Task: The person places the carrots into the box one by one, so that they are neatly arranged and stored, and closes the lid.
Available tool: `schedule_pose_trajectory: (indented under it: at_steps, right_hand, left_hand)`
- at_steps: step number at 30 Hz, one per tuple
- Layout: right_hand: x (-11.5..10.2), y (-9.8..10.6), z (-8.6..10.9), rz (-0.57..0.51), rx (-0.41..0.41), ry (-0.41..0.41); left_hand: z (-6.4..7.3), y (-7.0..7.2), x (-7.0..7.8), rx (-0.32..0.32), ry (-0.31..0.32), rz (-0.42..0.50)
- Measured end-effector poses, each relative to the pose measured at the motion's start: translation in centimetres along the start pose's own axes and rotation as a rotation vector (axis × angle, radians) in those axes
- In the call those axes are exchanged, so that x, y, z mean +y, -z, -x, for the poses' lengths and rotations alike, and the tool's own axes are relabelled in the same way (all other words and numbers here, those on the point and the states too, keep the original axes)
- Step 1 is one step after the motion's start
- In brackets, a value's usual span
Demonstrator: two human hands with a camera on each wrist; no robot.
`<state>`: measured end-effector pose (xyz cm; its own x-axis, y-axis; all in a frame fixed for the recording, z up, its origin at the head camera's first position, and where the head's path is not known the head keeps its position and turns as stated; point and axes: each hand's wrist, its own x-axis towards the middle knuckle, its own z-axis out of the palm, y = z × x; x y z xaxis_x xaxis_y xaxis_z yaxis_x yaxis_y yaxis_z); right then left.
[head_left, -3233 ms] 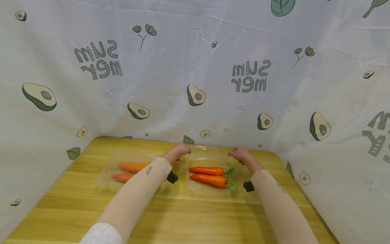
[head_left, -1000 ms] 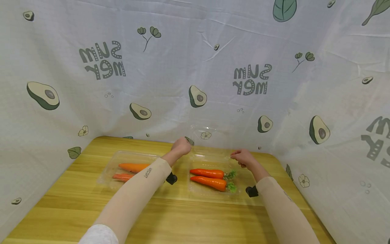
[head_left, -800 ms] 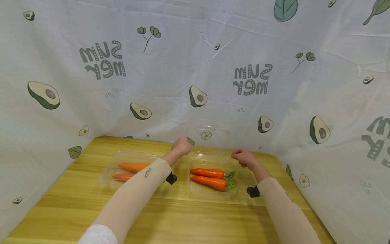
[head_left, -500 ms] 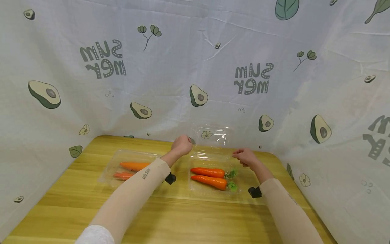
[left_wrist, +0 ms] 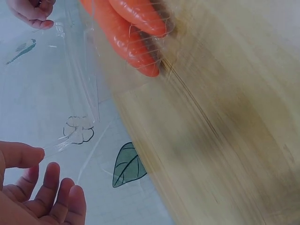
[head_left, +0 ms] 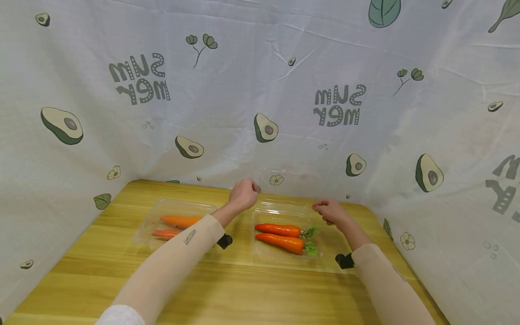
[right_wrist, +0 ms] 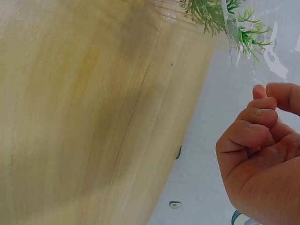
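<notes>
A clear plastic box on the table holds two orange carrots with green tops, also visible as carrots in the left wrist view. Its transparent lid stands raised at the back, hard to make out against the curtain. My left hand pinches the lid's left side between thumb and fingertips, the other fingers loosely curled. At the right side, my right hand pinches the lid's edge between thumb and forefinger. The right wrist view shows that hand near the green carrot tops.
A second clear box with a carrot and reddish-orange pieces lies at the left, partly behind my left forearm. A printed curtain rises along the back and sides of the wooden table.
Since the oldest frame the lid has swung up from low behind the box, both hands staying at its sides. Over the last second the hands shift only slightly; the carrots stay put.
</notes>
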<state>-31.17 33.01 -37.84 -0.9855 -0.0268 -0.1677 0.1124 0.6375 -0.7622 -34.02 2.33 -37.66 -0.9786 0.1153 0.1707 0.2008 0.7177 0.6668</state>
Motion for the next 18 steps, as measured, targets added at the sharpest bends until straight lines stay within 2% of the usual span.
schedule_pose_trajectory:
  at_steps: [9, 18]
  right_hand:
    - [0.2, 0.1, 0.5, -0.034, -0.010, -0.020]
    - [0.8, 0.3, 0.9, -0.155, -0.030, -0.047]
  left_hand:
    - [0.7, 0.4, -0.3, 0.011, -0.065, 0.001]
    - [1.6, 0.9, -0.8, -0.046, -0.153, -0.035]
